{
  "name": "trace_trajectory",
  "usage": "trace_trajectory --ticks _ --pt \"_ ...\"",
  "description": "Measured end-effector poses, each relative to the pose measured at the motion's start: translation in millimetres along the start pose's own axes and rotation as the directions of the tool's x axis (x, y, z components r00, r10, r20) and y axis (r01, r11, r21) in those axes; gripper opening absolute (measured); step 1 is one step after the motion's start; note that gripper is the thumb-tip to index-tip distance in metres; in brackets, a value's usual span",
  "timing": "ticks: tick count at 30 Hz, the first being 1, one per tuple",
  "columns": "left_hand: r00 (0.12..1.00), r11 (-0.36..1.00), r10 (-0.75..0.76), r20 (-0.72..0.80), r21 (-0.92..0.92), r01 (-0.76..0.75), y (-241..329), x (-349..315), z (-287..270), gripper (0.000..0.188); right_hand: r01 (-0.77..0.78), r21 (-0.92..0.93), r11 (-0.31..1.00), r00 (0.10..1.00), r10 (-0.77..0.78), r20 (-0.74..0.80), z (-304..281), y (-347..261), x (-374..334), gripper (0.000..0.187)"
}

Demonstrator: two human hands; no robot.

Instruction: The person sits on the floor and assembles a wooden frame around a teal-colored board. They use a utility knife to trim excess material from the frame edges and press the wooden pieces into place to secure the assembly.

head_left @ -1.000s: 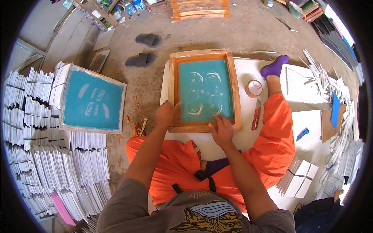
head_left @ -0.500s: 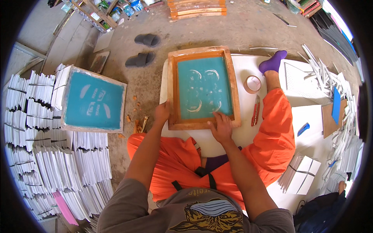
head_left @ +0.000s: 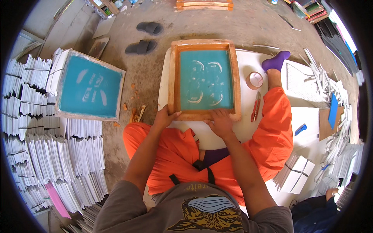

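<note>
A wooden screen printing frame (head_left: pixel 175 77) with a teal mesh lies in front of my crossed legs, its mesh marked with pale curved shapes. My left hand (head_left: pixel 165 117) holds its near left corner, the thumb over the rail and the other fingers partly hidden. My right hand (head_left: pixel 220 123) is on the near rail toward the right, fingers over the wood and thumb at its front side. To the right of the frame are a roll of tape (head_left: pixel 254 80) and a red cutter knife (head_left: pixel 256 106). Under the frame is a white board (head_left: pixel 248 62).
A second teal screen (head_left: pixel 89 87) rests on stacked paper bundles (head_left: pixel 50 159) at left. Dark slippers (head_left: pixel 149 28) lie on the floor. At right are a blue cutter (head_left: pixel 300 129), a strapped bundle (head_left: pixel 297 174), paper strips (head_left: pixel 320 73) and part of another person (head_left: pixel 316 211).
My left hand has moved from the frame's left side to its near left corner. My right hand has drawn back from the mesh edge onto the near rail. The view has shifted slightly.
</note>
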State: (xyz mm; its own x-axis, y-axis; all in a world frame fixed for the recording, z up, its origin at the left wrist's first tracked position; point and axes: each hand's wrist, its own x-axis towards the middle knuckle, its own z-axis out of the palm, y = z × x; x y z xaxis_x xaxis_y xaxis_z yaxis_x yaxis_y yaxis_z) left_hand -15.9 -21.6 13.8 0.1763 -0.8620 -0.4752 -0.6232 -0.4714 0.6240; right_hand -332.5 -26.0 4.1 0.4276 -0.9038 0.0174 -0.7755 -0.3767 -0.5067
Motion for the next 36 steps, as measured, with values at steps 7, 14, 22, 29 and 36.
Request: trace_trajectory --ticks 7,14,22,29,36 --pt "0.999 0.994 0.039 0.031 -0.101 -0.035 -2 1 -3 0.061 0.153 -0.013 0.988 0.988 -0.152 0.033 32 -49 12 0.068" --pt "0.998 0.988 0.069 0.014 -0.142 -0.067 6 -7 -4 0.062 0.083 0.057 0.995 0.984 -0.091 0.155 18 -40 14 0.062" --pt "0.997 0.984 -0.075 -0.004 -0.164 0.073 6 -9 -7 0.096 -0.224 -0.091 0.970 0.944 0.192 -0.269 -54 64 -7 0.043" --pt "0.985 0.990 0.091 -0.149 0.120 -0.073 0 1 13 0.103 -0.209 -0.384 0.900 0.964 0.256 0.076 -84 49 -11 0.045" --pt "0.995 0.988 0.031 -0.092 0.153 -0.017 8 -6 7 0.098 0.070 -0.723 0.687 0.928 0.222 0.300 -62 48 1 0.053"
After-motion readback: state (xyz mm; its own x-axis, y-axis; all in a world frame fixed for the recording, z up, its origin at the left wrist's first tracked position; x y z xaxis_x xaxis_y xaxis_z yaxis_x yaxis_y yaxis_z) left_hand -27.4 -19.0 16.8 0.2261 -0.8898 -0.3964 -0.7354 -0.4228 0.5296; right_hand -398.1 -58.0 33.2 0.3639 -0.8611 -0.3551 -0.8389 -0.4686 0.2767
